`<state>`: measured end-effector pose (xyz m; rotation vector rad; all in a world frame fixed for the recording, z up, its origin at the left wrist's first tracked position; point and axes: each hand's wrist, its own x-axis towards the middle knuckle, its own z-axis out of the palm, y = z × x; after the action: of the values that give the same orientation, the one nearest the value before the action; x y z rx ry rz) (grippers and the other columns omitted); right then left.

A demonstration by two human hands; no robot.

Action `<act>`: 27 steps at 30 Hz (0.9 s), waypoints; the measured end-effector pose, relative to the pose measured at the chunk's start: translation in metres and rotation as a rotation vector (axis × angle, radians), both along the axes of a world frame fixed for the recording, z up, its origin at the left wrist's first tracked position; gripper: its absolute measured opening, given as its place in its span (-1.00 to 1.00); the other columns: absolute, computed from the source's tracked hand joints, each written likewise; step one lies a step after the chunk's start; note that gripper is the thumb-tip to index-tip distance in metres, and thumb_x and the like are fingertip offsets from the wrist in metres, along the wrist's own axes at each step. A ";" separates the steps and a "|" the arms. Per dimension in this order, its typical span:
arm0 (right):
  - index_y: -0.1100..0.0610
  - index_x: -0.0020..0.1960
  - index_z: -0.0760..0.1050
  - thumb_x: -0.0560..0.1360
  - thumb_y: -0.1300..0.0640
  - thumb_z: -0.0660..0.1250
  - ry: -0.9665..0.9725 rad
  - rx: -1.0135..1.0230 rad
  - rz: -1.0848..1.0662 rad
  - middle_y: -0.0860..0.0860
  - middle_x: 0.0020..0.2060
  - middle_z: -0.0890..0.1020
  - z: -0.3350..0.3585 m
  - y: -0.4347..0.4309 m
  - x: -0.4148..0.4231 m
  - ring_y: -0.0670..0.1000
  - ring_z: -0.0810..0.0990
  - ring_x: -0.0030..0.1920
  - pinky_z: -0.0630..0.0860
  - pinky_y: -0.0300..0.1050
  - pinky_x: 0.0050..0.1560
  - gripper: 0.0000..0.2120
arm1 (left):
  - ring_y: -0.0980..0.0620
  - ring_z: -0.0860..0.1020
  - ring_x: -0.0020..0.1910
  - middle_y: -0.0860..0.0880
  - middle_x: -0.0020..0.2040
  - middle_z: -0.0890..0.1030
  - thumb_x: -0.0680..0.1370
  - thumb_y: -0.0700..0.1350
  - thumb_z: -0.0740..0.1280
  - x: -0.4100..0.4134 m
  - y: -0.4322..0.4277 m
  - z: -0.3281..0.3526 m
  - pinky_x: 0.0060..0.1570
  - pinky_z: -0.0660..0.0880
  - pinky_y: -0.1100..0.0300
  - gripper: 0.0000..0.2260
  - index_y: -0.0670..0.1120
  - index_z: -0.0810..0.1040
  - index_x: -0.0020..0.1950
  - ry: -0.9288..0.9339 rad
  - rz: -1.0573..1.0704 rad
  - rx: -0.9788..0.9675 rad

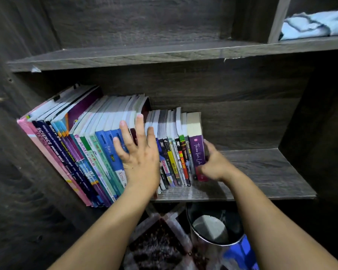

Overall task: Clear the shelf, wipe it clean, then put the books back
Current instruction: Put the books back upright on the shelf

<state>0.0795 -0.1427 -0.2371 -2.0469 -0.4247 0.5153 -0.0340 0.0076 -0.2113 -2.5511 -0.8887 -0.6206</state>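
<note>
I saw left hand flat, fingers spread, on row of books. Right hand seemingly gripped purple end book. All sat on lower shelf. My read: clearing step; next needs two-handed squeeze, lift out.

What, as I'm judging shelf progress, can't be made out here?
Head view:
- Spines of the blue books: partly covered by the left hand.
- Right hand: fingertips behind the purple book.
- Titles on the thin books: too small, blurred.
- Cloth: cut off by the right edge.
- Bin: contents dim, unclear.
</note>
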 end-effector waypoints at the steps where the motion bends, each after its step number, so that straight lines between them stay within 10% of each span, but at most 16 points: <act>1: -0.08 0.57 -0.02 0.33 0.24 0.54 0.019 0.019 -0.003 0.05 0.26 0.55 0.000 -0.004 0.002 0.01 0.57 0.14 0.48 -0.02 0.23 0.03 | -0.38 -0.18 0.48 -0.20 0.56 -0.13 0.18 0.01 0.58 0.001 -0.003 0.000 0.36 -0.13 -0.27 -0.03 -0.01 0.15 0.49 0.010 -0.007 0.008; 5: -0.05 0.57 0.05 0.34 0.27 0.53 0.046 0.039 0.011 0.05 0.29 0.53 -0.001 -0.009 0.001 0.02 0.58 0.16 0.51 0.09 0.25 -0.02 | -0.27 -0.45 0.43 -0.12 0.53 -0.34 0.39 0.14 0.36 0.005 -0.024 0.005 0.31 -0.35 -0.30 -0.05 0.05 -0.21 0.56 0.122 -0.257 -0.021; 8: -0.06 0.57 0.04 0.28 0.18 0.53 0.007 0.026 0.032 0.05 0.28 0.55 -0.006 -0.006 0.000 0.03 0.58 0.18 0.47 0.08 0.30 0.01 | -0.21 -0.41 0.48 -0.06 0.56 -0.21 0.43 0.15 0.28 0.007 -0.037 0.015 0.31 -0.37 -0.30 -0.18 0.06 -0.09 0.57 0.110 -0.332 -0.081; 14: -0.04 0.55 0.09 0.34 0.19 0.48 0.026 0.030 0.015 -0.04 0.22 0.53 -0.006 -0.006 0.004 0.05 0.56 0.18 0.47 0.03 0.29 -0.09 | -0.16 0.16 0.47 -0.03 0.39 0.42 0.37 0.10 0.31 0.005 -0.050 0.023 0.29 -0.03 -0.19 -0.72 0.02 0.58 0.02 -0.223 -0.423 -0.267; 19: 0.07 0.50 0.24 0.46 0.32 0.34 0.020 0.071 -0.038 0.11 0.20 0.59 -0.011 -0.003 0.014 0.10 0.61 0.13 0.52 0.12 0.21 -0.35 | -0.07 0.45 0.22 0.02 0.47 0.20 0.52 -0.03 0.35 -0.016 -0.082 0.012 0.17 0.38 -0.04 -0.89 -0.05 0.49 -0.06 -0.310 -0.435 -0.604; 22: 0.09 0.46 0.29 0.45 0.34 0.31 -0.024 0.073 -0.061 0.11 0.19 0.61 -0.007 0.002 0.013 0.10 0.60 0.13 0.51 0.12 0.23 -0.40 | -0.13 0.51 0.19 0.03 0.49 0.02 0.51 -0.24 0.29 -0.018 -0.088 0.013 0.13 0.48 -0.02 -0.56 0.05 0.25 0.30 -0.300 -0.401 -0.735; 27: 0.02 0.51 0.16 0.31 0.14 0.30 -0.197 0.079 -0.061 0.06 0.30 0.49 0.002 0.016 0.005 0.07 0.48 0.28 0.41 0.07 0.33 -0.21 | -0.12 0.57 0.05 -0.05 0.26 0.37 0.52 -0.25 0.32 -0.016 -0.088 0.013 0.03 0.49 -0.02 0.00 0.20 -0.50 0.45 -0.077 -0.305 -0.771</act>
<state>0.0848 -0.1267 -0.2351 -2.0344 -0.4902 0.2568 -0.0503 -0.0804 -0.1980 -3.4220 -0.8917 -0.5280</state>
